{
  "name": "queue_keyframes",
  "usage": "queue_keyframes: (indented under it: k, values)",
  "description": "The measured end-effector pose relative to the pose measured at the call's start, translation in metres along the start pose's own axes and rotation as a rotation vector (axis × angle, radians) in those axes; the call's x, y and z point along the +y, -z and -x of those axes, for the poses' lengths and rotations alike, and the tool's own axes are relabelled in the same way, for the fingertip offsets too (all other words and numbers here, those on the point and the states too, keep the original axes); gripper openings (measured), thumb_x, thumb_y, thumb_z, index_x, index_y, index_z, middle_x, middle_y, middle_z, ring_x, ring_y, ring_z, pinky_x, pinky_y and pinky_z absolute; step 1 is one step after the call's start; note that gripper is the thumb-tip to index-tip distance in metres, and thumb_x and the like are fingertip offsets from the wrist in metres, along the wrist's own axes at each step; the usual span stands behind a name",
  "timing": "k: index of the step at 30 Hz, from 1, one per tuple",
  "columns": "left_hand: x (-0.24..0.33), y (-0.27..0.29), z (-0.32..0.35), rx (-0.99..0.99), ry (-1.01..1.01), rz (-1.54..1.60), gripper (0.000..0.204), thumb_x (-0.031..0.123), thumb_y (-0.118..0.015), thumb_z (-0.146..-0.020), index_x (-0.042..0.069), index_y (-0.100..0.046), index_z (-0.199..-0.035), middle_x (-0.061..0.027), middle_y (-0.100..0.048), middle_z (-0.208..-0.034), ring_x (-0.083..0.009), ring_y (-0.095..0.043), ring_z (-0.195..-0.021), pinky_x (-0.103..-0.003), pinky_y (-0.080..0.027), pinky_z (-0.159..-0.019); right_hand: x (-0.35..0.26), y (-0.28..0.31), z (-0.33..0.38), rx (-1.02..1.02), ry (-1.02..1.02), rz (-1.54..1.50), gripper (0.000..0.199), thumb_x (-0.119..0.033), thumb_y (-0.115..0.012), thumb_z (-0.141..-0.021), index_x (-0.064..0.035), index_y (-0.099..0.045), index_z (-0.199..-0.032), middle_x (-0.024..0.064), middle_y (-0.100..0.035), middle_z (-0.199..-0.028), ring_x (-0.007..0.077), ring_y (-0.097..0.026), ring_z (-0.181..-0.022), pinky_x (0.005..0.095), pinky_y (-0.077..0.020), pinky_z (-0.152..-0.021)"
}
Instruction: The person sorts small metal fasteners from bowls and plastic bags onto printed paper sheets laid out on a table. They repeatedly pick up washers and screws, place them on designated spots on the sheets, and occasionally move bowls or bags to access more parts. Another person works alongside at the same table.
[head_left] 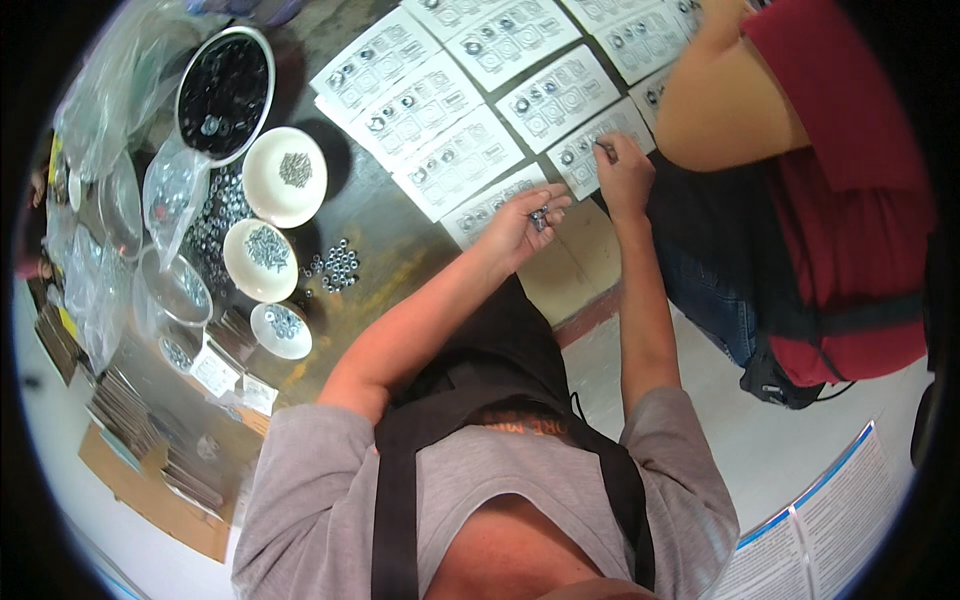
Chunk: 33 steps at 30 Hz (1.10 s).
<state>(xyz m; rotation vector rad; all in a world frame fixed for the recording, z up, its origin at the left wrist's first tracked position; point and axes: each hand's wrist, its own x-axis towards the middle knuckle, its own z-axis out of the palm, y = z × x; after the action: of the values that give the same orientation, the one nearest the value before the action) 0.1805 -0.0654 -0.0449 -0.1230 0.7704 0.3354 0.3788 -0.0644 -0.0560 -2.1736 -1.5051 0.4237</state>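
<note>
Grey sleeves [300, 480] frame the bare forearms reaching to the printed cards [590, 150]. Left hand [520, 225] cups small metal nuts [540, 215] — fingers curled around them — while right hand [622, 175] pinches one small piece [604, 147] at its fingertips, pressed on a card.

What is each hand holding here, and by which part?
The left hand cups a few small metal fasteners in its curled fingers. The right hand pinches one small metal piece at its fingertips; which part cannot be told.
</note>
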Motion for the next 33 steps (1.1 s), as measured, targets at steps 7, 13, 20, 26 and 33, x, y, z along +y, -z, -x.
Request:
queue_keyframes:
  k: [7, 13, 20, 26, 33]
  values:
    - [0.001, 0.007, 0.021, 0.093, -0.097, 0.09, 0.026, 0.025, -0.052, -0.092, 0.01, -0.059, -0.113, -0.0007, -0.063, -0.092, -0.0069, -0.048, -0.061, -0.02, -0.034, -0.049, -0.02, 0.007, 0.0, 0.013, 0.068, 0.071, 0.015, -0.014, -0.069, -0.079, -0.004, -0.062, -0.088, 0.0116, -0.063, -0.085, 0.0286, -0.062, -0.075, 0.0373, -0.0491, -0.064]
    - [0.029, 0.057, 0.117, 0.212, -0.35, 0.194, 0.043, 0.051, -0.049, -0.092, 0.013, -0.05, -0.073, 0.004, -0.038, -0.055, -0.0075, -0.025, -0.04, -0.023, -0.016, -0.037, -0.069, 0.017, 0.04, -0.123, 0.059, -0.054, 0.01, -0.01, -0.065, -0.082, -0.0005, -0.062, -0.082, 0.0119, -0.062, -0.071, 0.0247, -0.061, -0.064, 0.0326, -0.0478, -0.06]
    - [0.12, 0.18, 0.246, 1.088, -1.029, -0.236, 0.032, 0.036, -0.056, -0.09, 0.009, -0.059, -0.073, 0.0028, -0.046, -0.055, -0.0072, -0.036, -0.045, -0.025, -0.025, -0.042, -0.146, 0.003, 0.103, -0.587, 0.172, -0.363, 0.008, -0.007, -0.064, -0.081, 0.0005, -0.062, -0.08, 0.0131, -0.061, -0.069, 0.0191, -0.06, -0.061, 0.0298, -0.0467, -0.059]
    - [0.23, 0.26, 0.272, 1.168, -1.014, -0.698, 0.034, 0.019, -0.061, -0.079, 0.002, -0.066, -0.108, -0.013, -0.069, -0.091, -0.0212, -0.065, -0.082, -0.031, -0.049, -0.077, -0.197, -0.019, 0.128, -0.612, 0.246, -0.328, 0.01, -0.007, -0.063, -0.084, 0.0035, -0.061, -0.083, 0.0036, -0.058, -0.064, 0.0071, -0.053, -0.059, 0.0226, -0.0423, -0.054]
    - [0.208, 0.213, 0.247, 1.255, -1.605, -1.433, 0.027, 0.022, -0.061, -0.081, 0.005, -0.066, -0.101, -0.0146, -0.065, -0.1, -0.0328, -0.061, -0.094, -0.039, -0.048, -0.084, -0.25, -0.099, 0.1, -0.507, -0.205, -0.697, 0.015, -0.012, -0.061, -0.086, 0.0022, -0.065, -0.086, 0.0032, -0.063, -0.071, 0.0078, -0.058, -0.062, 0.0235, -0.0454, -0.056]
